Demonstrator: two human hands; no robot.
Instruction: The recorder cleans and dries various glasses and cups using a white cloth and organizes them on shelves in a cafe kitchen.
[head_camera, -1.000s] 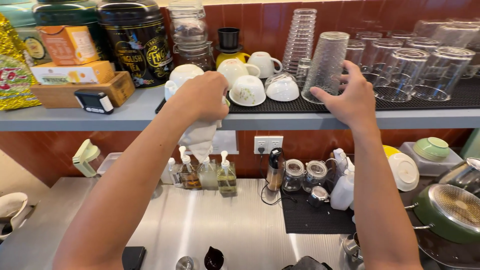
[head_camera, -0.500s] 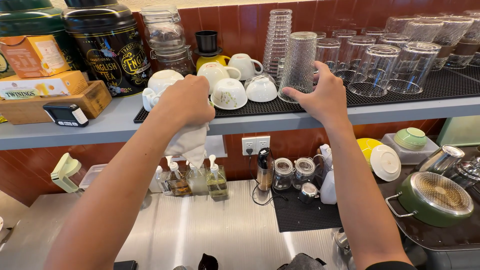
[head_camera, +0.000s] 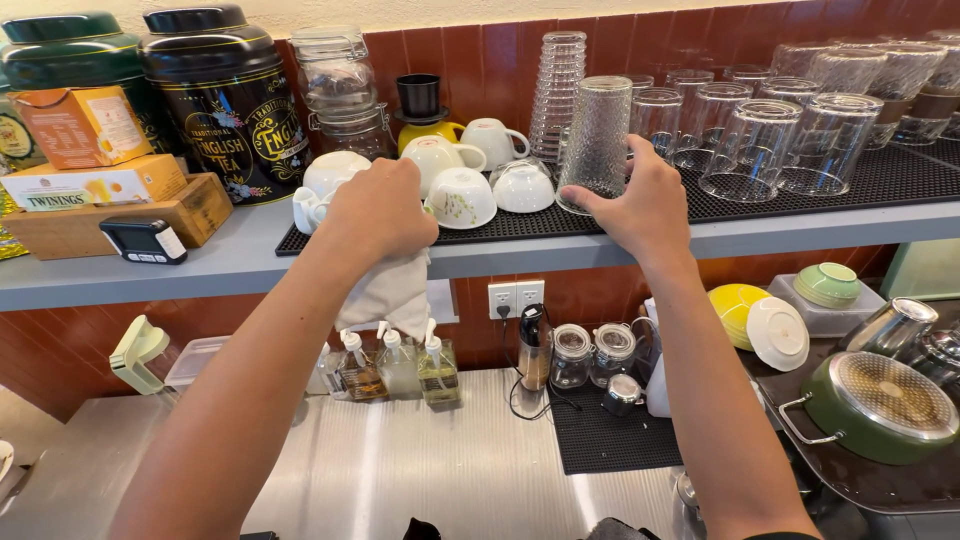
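— Shelf access?
— Crowded. White cups (head_camera: 470, 195) and upturned glasses (head_camera: 760, 140) fill the black mat (head_camera: 800, 200); the textured glass (head_camera: 597, 140) stands at its front edge. Tea tins (head_camera: 225, 100) block the left rear.
— Any free room?
— Bare grey shelf (head_camera: 240, 262) strip left of the mat, and open steel counter (head_camera: 400, 470) below.

Clearly a café or tea-bar work station, not a home kitchen. Upturned drinking glasses (head_camera: 760, 140) in rows on a black rubber mat (head_camera: 880, 175) along a grey shelf (head_camera: 230, 262), beside stacked cups (head_camera: 462, 197) (white, mouths down) and big dark tea tins (head_camera: 230, 100). Below, a stainless steel table (head_camera: 420, 470) with pump bottles of syrup (head_camera: 400, 362), small lidded jars (head_camera: 590, 352), a wall socket (head_camera: 515, 297) on red-brown tile, and a green pan (head_camera: 880, 405) at right.
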